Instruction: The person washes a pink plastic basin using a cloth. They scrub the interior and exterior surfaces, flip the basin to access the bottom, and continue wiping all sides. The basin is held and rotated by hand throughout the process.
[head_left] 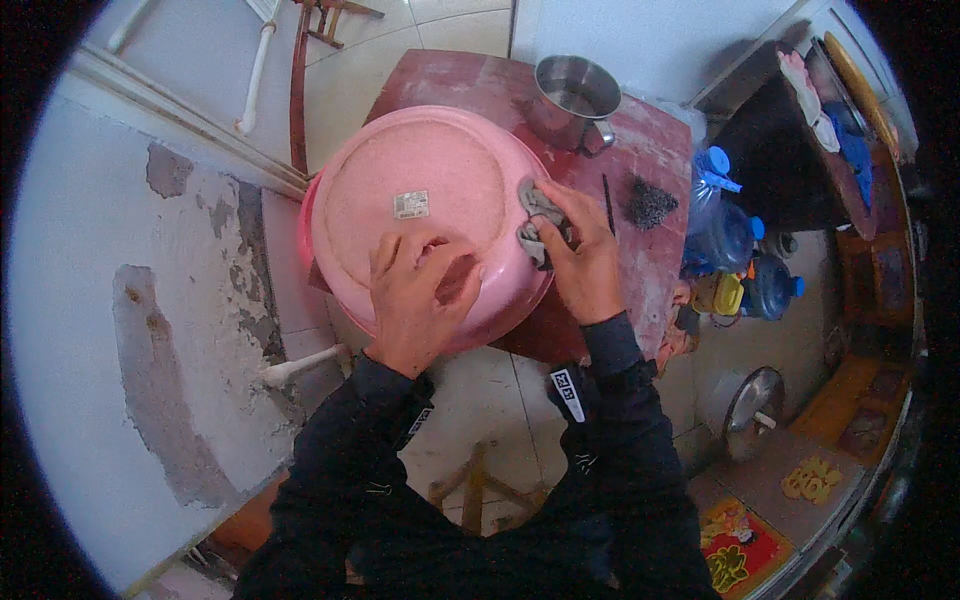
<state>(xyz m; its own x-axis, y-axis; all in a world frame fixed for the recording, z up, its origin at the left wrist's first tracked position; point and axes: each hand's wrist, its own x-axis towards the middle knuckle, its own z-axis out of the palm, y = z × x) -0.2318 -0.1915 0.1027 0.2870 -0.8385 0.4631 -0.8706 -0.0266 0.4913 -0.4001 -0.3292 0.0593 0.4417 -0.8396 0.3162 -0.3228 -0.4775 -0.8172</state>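
Note:
A pink plastic basin (pixel 350 180) is tipped with its underside toward me, over the near left part of a reddish table. A small white label (pixel 411 205) sticks to its base. My right hand (pixel 583 250) pinches a crumpled grey cloth (pixel 530 205) against the basin's right side wall. Over the near part of the base is my left hand (pixel 425 300), its fingers bent and apart, with nothing visible in them. Whether its fingertips touch the plastic is hard to tell. A brighter pink edge (pixel 307 225) shows behind the basin on the left.
On the worn red table (pixel 450 75) stand a metal pot (pixel 577 90) with a side handle, a dark granular patch (pixel 648 203) and a thin black stick (pixel 608 203). Large blue-capped water bottles (pixel 725 230) are to the right. A peeling wall (pixel 220 350) is close on the left.

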